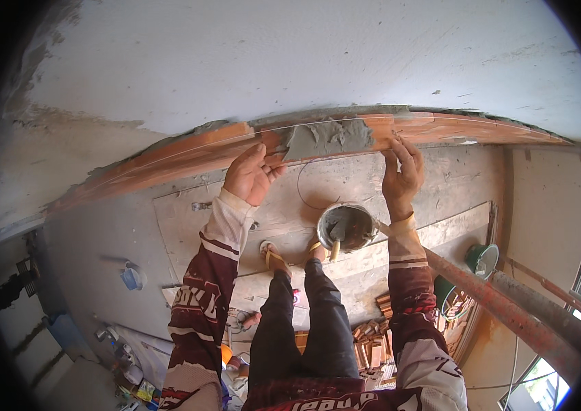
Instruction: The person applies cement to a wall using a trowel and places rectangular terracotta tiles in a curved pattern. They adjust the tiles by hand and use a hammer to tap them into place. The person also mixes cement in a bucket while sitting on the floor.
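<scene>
An orange brick (379,130) lies across the top of the brick course along the wall, with a thick grey lump of mortar (328,137) spread over its middle. My left hand (249,177) is at the brick's left end, thumb above and curled fingers below. At the other end my right hand (403,171) pinches the brick between thumb and bent fingers. A thin white string (270,129) runs along the course, close to the brick. More orange bricks (187,151) stretch away on the left, and others (455,128) on the right.
Below stands a bucket (346,227) of grey mortar with a trowel (335,240) in it, near my feet. A reddish metal pole (502,301) slants up at the right. A green bucket (482,259) and loose bricks (372,346) are on the floor.
</scene>
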`<state>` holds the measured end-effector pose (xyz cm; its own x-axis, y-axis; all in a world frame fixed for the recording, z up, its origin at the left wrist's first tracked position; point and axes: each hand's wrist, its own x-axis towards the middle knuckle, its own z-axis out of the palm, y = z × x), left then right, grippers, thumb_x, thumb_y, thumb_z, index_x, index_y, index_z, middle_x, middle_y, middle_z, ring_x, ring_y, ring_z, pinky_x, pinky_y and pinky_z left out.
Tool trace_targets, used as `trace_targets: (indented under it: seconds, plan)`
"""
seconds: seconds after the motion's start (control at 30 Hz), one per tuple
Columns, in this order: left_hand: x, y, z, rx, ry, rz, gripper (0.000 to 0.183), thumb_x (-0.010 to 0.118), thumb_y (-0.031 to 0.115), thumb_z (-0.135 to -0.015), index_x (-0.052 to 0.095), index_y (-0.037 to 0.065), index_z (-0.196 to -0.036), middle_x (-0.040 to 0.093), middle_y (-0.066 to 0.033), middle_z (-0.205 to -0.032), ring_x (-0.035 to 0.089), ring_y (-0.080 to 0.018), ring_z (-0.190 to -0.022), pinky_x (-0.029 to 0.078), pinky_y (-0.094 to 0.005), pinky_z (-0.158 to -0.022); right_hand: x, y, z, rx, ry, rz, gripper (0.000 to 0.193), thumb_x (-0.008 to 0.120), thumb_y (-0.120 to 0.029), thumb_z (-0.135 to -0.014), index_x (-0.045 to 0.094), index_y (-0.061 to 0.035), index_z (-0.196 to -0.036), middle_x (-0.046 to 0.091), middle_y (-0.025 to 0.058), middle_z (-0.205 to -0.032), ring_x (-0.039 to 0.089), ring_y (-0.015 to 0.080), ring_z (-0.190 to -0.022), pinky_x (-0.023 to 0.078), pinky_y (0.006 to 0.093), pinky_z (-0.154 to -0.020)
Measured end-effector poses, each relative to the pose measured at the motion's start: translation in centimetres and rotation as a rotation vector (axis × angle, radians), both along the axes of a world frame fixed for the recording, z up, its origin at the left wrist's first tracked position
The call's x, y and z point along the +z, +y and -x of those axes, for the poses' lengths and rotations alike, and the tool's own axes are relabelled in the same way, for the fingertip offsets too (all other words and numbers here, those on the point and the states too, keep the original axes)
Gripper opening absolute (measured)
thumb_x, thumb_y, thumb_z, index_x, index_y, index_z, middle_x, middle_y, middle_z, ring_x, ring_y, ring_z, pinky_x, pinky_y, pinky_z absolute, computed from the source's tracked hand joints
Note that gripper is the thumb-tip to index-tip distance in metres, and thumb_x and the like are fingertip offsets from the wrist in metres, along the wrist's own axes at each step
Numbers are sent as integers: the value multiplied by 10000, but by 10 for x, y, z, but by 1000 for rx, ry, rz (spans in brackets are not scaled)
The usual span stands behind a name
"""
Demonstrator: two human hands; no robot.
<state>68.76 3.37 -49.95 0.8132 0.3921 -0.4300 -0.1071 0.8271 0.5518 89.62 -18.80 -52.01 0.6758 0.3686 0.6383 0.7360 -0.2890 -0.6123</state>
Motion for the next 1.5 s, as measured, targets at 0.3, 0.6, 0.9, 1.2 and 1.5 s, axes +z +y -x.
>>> trace_targets:
  seconds: [0.3,0.6,0.9,1.2,1.5]
  plan:
    - [13,-11,2,185,667,-717,224,557,40,-871,613,36,-1088,622,-60,-981,629,-189,-854,511,-297,-681,-10,18,-10,-6,1,63,267,708,16,-760,684,-70,-1012,658,86,-944,621,214,-835,505,291,-708]
    - [60,8,-23,54,732,-2221,185,669,57,-782,661,103,-961,487,-63,-797,528,-236,-749,454,-360,-585,3,13,-9,11,-4,77,257,696,5,-777,672,-61,-1025,655,76,-933,622,217,-841,504,303,-723]
    - [77,6,-33,-14,632,-2322,63,625,64,-765,588,90,-809,535,-39,-777,518,-232,-777,364,-394,-741,23,8,-22,33,111,167,220,665,-67,-822,675,-68,-1041,640,70,-893,602,232,-814,484,324,-710]
    - [68,5,-33,-12,594,-2260,215,738,149,-709,664,106,-906,559,-2,-754,514,-203,-776,350,-359,-747,43,18,-31,7,192,156,249,677,-143,-833,665,-40,-1060,640,95,-900,615,223,-810,484,333,-720]
    - [70,9,-37,73,665,-2288,252,744,133,-703,686,87,-944,561,-29,-838,519,-222,-842,381,-371,-765,34,34,-29,-68,550,-144,354,735,-212,-806,621,43,-1024,666,154,-947,650,223,-900,513,326,-814]
